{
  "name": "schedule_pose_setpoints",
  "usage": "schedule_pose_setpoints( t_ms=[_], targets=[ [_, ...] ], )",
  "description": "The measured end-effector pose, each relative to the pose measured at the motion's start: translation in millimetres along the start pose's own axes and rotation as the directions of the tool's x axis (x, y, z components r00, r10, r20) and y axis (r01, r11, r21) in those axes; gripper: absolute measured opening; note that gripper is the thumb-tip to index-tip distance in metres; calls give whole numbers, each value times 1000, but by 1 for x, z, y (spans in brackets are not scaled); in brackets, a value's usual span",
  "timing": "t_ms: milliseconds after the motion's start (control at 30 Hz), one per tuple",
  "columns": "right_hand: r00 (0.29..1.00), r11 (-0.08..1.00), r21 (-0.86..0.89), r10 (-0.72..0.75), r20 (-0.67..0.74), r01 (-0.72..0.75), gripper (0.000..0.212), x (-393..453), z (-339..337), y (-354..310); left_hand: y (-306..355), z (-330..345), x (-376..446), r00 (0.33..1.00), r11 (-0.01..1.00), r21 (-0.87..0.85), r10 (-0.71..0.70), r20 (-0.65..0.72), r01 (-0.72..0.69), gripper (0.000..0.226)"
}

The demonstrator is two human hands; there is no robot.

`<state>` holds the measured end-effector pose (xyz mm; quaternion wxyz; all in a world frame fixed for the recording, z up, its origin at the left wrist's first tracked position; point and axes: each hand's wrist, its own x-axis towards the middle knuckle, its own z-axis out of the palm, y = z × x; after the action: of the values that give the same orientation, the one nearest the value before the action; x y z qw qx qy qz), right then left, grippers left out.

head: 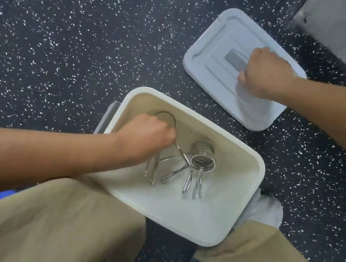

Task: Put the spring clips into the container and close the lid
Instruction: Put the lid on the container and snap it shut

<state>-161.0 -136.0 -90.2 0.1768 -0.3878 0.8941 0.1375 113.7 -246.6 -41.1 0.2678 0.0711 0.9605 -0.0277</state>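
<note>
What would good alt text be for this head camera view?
Seen from above, a seated person's left hand reaches into an open white container holding metal spring clips, while the right hand grips the handle of the grey lid lying beside it on the speckled dark floor.

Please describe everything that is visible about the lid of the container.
The lid is a rounded rectangle of pale blue-grey, somewhat translucent plastic, with a raised rim and a recessed grip in its middle. It lies flat on the dark speckled floor, top side up, off the container and apart from it on its far right. The right hand rests on its middle, fingers curled at the grip. Whether they hold it already cannot be told.
</note>
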Motion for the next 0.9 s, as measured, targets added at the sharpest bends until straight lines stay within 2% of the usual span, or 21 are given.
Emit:
schedule_pose_setpoints(
  t_ms=[100, 200, 333, 567, 800, 900],
  targets=[
    [999, 996, -73, -46, 12, 47, 56, 1, -1, 4, -6, -2, -16, 996, 997, 29, 78, -31, -77, 28],
    [999, 997, -69, -41, 25, 42, 59, -1, -2, 10, -16, 5, -20, 972, 976, -38, 212, -103, -216, 32],
    [999, 996, -73, -44, 21, 45, 62, -10, -8, 22, -15, 25, -17, 947, 950, 23, 314, -68, -313, 29],
    [998, 998, 28, -46, -38, 47, 57, -40, -36, 35, -11, 35, -7, 934, 935, 86, 350, -65, -345, 30],
    [992, 988, 109, -102, -74, 110, 43, -85, -91, 29, -14, 29, -16, 954, 959, 58, 282, -103, -277, 26],
    [990, 983, 115, -136, -47, 140, 38, -108, -114, 26, -13, 22, -23, 948, 954, 70, 298, -112, -292, 42]
  ],
)
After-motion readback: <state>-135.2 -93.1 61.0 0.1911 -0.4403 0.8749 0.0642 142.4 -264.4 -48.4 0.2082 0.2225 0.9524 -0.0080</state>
